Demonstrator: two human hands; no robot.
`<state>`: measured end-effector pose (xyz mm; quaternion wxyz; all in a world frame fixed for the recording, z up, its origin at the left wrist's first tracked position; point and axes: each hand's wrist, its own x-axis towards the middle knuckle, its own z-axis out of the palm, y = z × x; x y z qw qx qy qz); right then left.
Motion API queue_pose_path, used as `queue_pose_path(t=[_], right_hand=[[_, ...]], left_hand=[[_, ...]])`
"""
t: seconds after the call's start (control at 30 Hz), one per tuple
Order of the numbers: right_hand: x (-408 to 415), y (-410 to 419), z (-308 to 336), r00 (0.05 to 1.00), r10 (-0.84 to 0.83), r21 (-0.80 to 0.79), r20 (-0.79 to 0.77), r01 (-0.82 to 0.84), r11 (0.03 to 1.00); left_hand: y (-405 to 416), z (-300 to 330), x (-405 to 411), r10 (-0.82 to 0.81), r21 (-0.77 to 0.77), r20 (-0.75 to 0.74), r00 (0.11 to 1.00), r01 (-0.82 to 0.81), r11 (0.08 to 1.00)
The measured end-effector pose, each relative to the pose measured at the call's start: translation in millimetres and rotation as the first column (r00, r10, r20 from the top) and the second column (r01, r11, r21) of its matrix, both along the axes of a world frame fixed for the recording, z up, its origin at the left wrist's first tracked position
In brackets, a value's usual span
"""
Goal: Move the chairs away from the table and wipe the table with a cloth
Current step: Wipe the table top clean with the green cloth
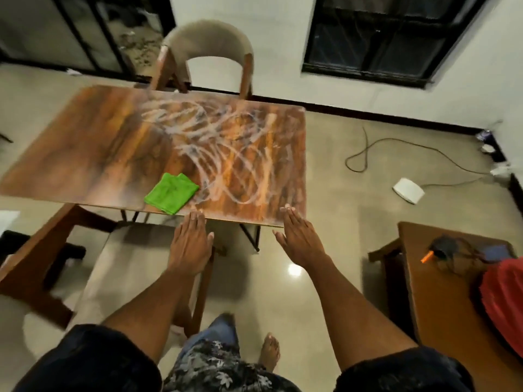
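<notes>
We see a folded bright green cloth (171, 193) lying near the front edge of the streaked brown wooden table (99, 142). Just right, our left hand (192, 241) and right hand (298, 236) reach flat (fingers straight, holding nothing), fingertips at that edge.

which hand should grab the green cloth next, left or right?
Left. The left hand is open with its fingertips at the near table edge, just right of the green cloth. The right hand, also open, is farther along the edge, toward the table's right corner.
</notes>
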<state>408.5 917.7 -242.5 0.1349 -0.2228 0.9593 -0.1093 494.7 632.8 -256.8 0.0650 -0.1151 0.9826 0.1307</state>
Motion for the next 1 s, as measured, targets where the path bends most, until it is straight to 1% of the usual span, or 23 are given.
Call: queue_pose_path(t=[0.1, 0.2, 0.3, 0.37, 0.47, 0.5, 0.57, 0.63, 0.8, 0.9, 0.97, 1.0], right_hand=[[-29, -39, -13, 0.993, 0.106, -0.021, 0.043, -0.105, 0.994], [-62, -77, -27, 0.983, 0.178, -0.017, 0.039, -0.178, 0.984], [-95, -113, -43, 0.965, 0.262, 0.034, 0.035, -0.263, 0.964], [-109, -128, -47, 0.958, 0.271, 0.053, 0.091, -0.276, 0.96], [-132, -157, -55, 0.959, 0.265, 0.054, 0.099, -0.271, 0.961], [-139, -169, -60, 0.954, 0.273, 0.057, 0.127, -0.281, 0.958], [-151, -197, -70, 0.933, 0.304, 0.058, 0.19, -0.32, 0.946], [-163, -234, -85, 0.923, 0.329, 0.033, 0.2, -0.342, 0.939], [-172, -338, -137, 0.901, 0.412, -0.055, 0.137, -0.409, 0.911], [-161, -396, -170, 0.929, 0.368, -0.045, 0.046, -0.366, 0.93], [-155, -422, -196, 0.964, 0.266, -0.044, 0.023, -0.265, 0.963], [-151, -429, -207, 0.979, 0.205, -0.038, 0.015, -0.204, 0.978]], left_hand=[[-27, -2, -5, 0.092, 0.005, 0.04, 0.995, -0.092, 0.996], [-63, -12, -22, 0.186, -0.001, 0.056, 0.981, -0.186, 0.983], [-99, -33, -42, 0.253, -0.005, 0.087, 0.964, -0.254, 0.967], [-112, -45, -50, 0.287, 0.004, 0.122, 0.95, -0.29, 0.957], [-134, -64, -70, 0.296, 0.026, 0.134, 0.946, -0.302, 0.953], [-141, -71, -79, 0.298, 0.028, 0.135, 0.945, -0.305, 0.952], [-154, -83, -91, 0.309, 0.037, 0.128, 0.942, -0.316, 0.948], [-171, -98, -100, 0.329, 0.041, 0.094, 0.94, -0.334, 0.942], [-214, -138, -118, 0.385, 0.045, 0.001, 0.923, -0.385, 0.922], [-230, -155, -123, 0.411, 0.035, -0.063, 0.91, -0.409, 0.912], [-241, -174, -127, 0.403, 0.015, -0.119, 0.908, -0.404, 0.915], [-244, -181, -128, 0.403, 0.014, -0.121, 0.907, -0.405, 0.914]])
